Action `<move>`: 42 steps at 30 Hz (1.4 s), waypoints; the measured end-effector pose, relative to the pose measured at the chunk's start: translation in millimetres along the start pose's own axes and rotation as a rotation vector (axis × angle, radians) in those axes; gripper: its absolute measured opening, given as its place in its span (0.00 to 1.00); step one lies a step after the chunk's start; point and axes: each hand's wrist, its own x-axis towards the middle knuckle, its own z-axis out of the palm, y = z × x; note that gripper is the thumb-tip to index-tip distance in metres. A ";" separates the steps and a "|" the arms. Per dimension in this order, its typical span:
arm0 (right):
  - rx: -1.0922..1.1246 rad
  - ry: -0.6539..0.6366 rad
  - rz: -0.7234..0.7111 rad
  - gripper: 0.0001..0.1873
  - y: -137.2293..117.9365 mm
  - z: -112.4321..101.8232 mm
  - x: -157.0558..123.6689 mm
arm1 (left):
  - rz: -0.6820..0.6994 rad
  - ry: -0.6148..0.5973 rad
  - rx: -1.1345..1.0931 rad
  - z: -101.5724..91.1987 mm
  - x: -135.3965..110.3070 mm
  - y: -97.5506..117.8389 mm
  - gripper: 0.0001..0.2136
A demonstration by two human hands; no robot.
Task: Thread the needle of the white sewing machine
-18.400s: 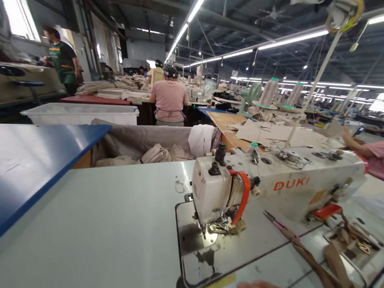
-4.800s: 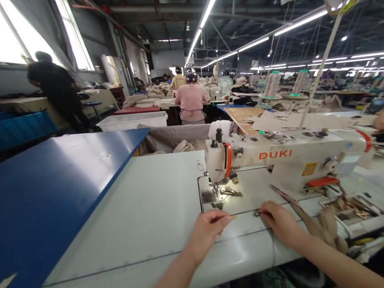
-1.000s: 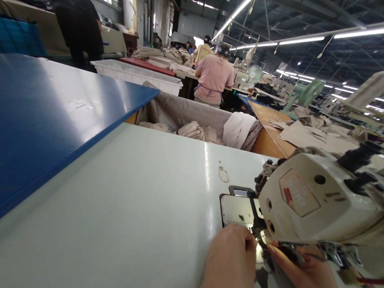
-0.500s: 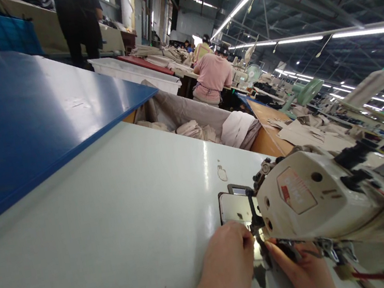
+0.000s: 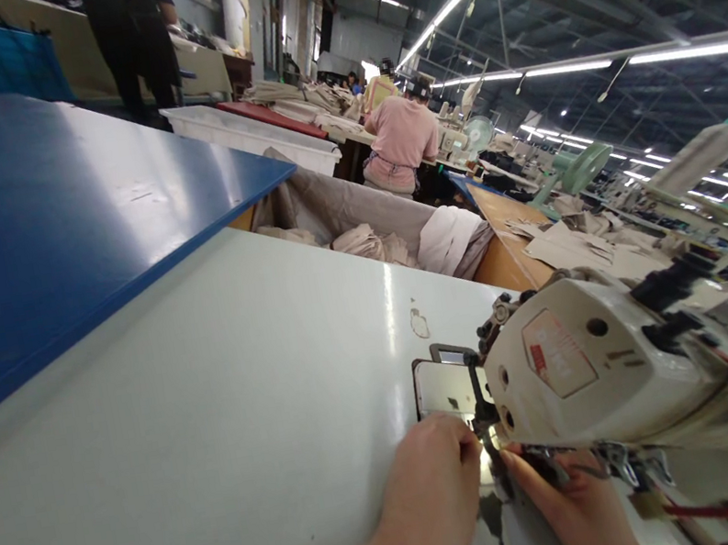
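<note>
I observe my left hand [image 5: 434, 484] at lower centre, fingers curled shut in a pinch against the needle bar [image 5: 485, 424] of the sewing machine [image 5: 588, 360], which fills the lower right. What the pinch holds is too small to tell. My right hand [image 5: 577, 506] lies beneath the machine head with its fingertips hidden, so I cannot tell its grip. A white table [image 5: 191, 450] bears the machine, with a blue table [image 5: 36, 234] at upper left.

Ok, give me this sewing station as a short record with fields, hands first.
Left hand: fingertips pinched beside the needle area of the cream sewing machine head
Right hand: under the machine head, fingers partly hidden
Surface: glossy white table, shiny metal needle plate
Left of table: blue board
Behind: bin of beige fabric pieces; person in pink shirt, back turned
</note>
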 end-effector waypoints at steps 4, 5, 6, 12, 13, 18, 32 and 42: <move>0.002 -0.038 0.061 0.10 -4.5 0.5 0.5 | 0.005 0.016 0.010 0.1 -0.2 -0.3 0.10; 0.008 -0.045 0.076 0.10 -6.6 0.6 0.5 | 0.010 0.017 0.015 0.1 0.1 -0.3 0.10; 0.020 -0.052 0.090 0.11 -8.9 0.7 0.4 | 0.015 0.019 0.019 0.1 0.6 -0.3 0.10; 0.081 -0.092 0.114 0.13 -20.5 -0.3 1.6 | 0.017 0.008 0.068 -1.4 1.4 1.4 0.10; 0.075 -0.097 0.104 0.13 -21.0 -0.1 2.3 | 0.015 0.003 0.073 -1.9 0.8 1.8 0.10; 0.059 -0.069 0.052 0.12 -22.8 5.0 6.7 | 0.016 0.006 0.066 -4.8 -1.8 3.1 0.10; 0.018 -0.035 -0.034 0.15 -26.2 16.1 12.8 | 0.060 0.020 0.123 -8.4 0.3 -0.2 0.11; -0.074 -0.055 -0.050 0.15 -22.0 19.4 12.8 | 0.067 0.024 0.138 -8.6 3.1 -0.8 0.11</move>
